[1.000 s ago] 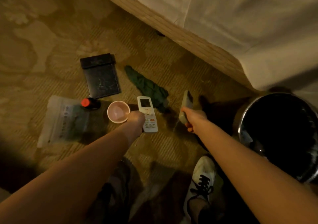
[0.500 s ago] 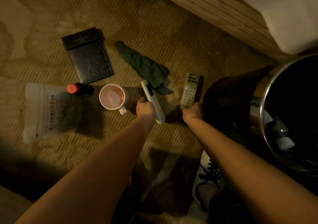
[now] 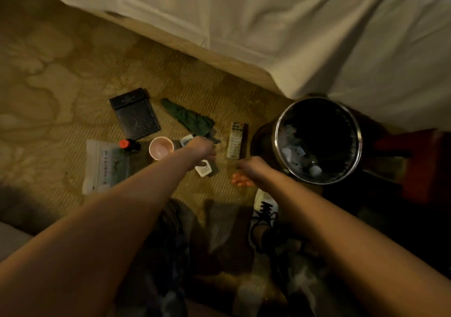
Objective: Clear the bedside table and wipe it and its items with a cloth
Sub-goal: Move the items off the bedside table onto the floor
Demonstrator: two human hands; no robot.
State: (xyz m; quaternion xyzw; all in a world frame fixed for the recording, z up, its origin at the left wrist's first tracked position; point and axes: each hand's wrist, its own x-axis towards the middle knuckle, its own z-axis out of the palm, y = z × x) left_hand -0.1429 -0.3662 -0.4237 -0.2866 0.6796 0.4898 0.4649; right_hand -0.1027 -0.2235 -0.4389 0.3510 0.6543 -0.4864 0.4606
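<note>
1. Lying on the carpet [image 3: 73,77] beside the bed [image 3: 317,36], the cleared things sit in a loose row: a white packet [image 3: 105,168] far left, a small red-capped bottle [image 3: 129,144], a pink cup [image 3: 161,148], a dark folder [image 3: 135,114] and the green cloth [image 3: 192,120] beyond them.
2. The left hand [image 3: 201,149] covers the middle of the white remote [image 3: 203,169]; I cannot tell whether its fingers grip it or only rest on it.
3. The right hand [image 3: 246,174] hangs free near the grey remote [image 3: 235,140], fingers loose and slightly spread, holding nothing.
4. Risks, as I judge them: the cup stands just beside the left wrist, so a careless pull could tip it; the bin [image 3: 317,141] is close on the right, and a swinging elbow could knock it; dim light makes a fumble likelier.
</note>
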